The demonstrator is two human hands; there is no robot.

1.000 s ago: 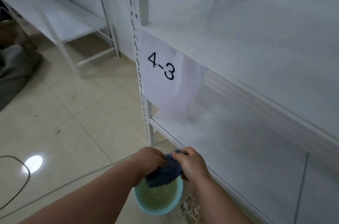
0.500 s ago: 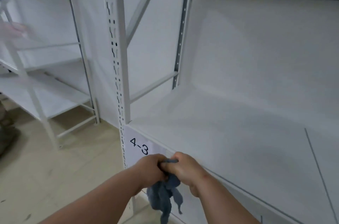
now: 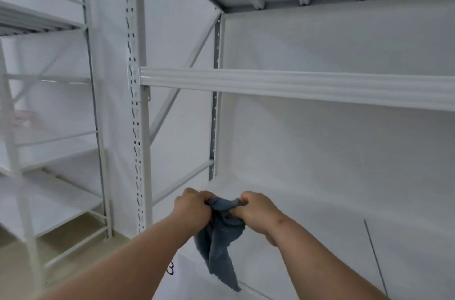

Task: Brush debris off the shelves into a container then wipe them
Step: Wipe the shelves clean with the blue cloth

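Soft even light, blurred edges

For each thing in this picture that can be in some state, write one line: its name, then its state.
Left hand: curled, its grip on the cloth.
Right hand: curled, its grip on the cloth.
Cloth: bunched between both hands, tail hanging down.
Shelf: bare where visible.
Upper beam: level, fixed to the upright.

One view only, head cam, worn by the person, wide-angle. Faces fwd and slightly up into a white shelf unit [image 3: 295, 85], close in: the front beam crosses at about eye level, underside of the upper deck shows at top. Both forearms enter from the bottom edge, left hand [image 3: 192, 208] and right hand [image 3: 258, 211] low-centre, near the lens. A second rack [image 3: 54, 127] sits off to the left, farther away. Straight lines bow toward the frame edges.
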